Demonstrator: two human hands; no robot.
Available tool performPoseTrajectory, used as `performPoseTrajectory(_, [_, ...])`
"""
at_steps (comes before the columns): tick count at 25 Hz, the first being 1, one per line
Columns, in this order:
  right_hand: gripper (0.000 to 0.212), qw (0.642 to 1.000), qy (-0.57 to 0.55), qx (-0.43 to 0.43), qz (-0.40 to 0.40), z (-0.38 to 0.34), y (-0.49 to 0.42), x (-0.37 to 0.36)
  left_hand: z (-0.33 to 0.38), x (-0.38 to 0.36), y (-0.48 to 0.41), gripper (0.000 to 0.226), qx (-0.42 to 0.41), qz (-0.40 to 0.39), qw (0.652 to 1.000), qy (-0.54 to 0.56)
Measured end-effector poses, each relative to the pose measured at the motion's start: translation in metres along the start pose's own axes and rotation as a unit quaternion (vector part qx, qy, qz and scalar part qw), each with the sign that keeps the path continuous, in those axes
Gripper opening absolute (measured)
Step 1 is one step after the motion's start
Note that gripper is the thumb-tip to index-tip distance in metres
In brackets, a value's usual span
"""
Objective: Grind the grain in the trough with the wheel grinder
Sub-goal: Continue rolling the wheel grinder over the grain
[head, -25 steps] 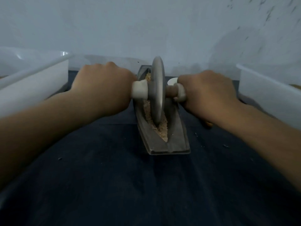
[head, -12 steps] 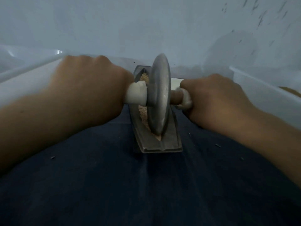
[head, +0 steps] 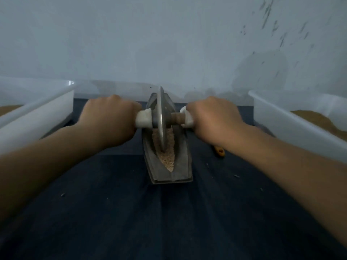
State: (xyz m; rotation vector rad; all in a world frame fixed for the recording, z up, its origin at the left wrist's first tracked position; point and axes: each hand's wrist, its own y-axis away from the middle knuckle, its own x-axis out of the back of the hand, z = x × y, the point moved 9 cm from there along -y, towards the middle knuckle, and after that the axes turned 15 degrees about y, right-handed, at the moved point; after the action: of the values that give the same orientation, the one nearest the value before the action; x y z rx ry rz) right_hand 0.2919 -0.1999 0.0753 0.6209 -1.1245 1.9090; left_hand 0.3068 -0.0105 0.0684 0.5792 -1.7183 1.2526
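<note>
Mid-grind: left hand (head: 110, 119) & right hand (head: 212, 119) each clamped on an axle grip of the wheel grinder (head: 161, 117), disc upright in grain (head: 167, 156) in the trough (head: 180, 166) near the surface's (head: 112, 203) far edge; next prob. needs even downward pressure w/ a straight roll.

Dim bluish light, soft overall focus, wide-angle bending at edges, faint shadow perhaps on the wall (head: 262, 72)

A person's left hand (head: 110, 120) and right hand (head: 214, 119) grip the handles of a metal wheel grinder (head: 161, 117), standing upright in a boat-shaped trough (head: 183, 160) of tan grain (head: 167, 156) on a dark table (head: 116, 212). White bins (head: 293, 128) flank it.
</note>
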Motion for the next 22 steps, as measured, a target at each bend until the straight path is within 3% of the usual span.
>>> performPoseTrajectory(3, [0.037, 0.993, 0.001, -0.002, 0.116, 0.012, 0.039, 0.030, 0.007, 0.030, 0.029, 0.010, -0.062, 0.058, 0.996, -0.013])
performPoseTrajectory(5, [0.040, 0.997, -0.003, -0.017, 0.073, 0.010, 0.029, 0.013, 0.007, 0.023, 0.017, 0.010, -0.042, 0.046, 0.997, -0.047])
performPoseTrajectory(8, [0.010, 0.996, -0.038, -0.073, -0.026, 0.006, -0.018, -0.036, 0.009, 0.000, -0.025, 0.007, 0.019, 0.037, 0.995, -0.087])
performPoseTrajectory(11, [0.010, 0.983, -0.111, -0.075, -0.123, 0.002, -0.045, -0.061, 0.011, -0.004, -0.066, 0.017, 0.027, 0.003, 0.996, -0.082])
performPoseTrajectory(13, [0.012, 0.988, -0.084, -0.047, -0.119, 0.000, -0.034, -0.049, 0.012, -0.004, -0.053, 0.018, 0.026, -0.015, 0.998, -0.063])
performPoseTrajectory(15, [0.014, 0.999, -0.029, -0.021, -0.041, 0.003, -0.010, -0.022, 0.007, -0.003, -0.013, 0.013, 0.014, -0.023, 0.999, -0.034])
performPoseTrajectory(18, [0.037, 0.997, 0.016, -0.005, 0.072, 0.008, 0.034, 0.028, 0.011, 0.031, 0.030, 0.013, -0.050, 0.049, 0.998, 0.000])
performPoseTrajectory(20, [0.056, 0.999, 0.010, -0.004, 0.050, 0.005, 0.036, 0.028, 0.014, 0.038, 0.025, 0.012, -0.074, 0.104, 0.992, -0.020])
performPoseTrajectory(22, [0.044, 0.999, 0.015, -0.034, -0.016, 0.003, 0.020, 0.003, 0.009, 0.010, 0.008, 0.009, -0.031, 0.069, 0.996, -0.041])
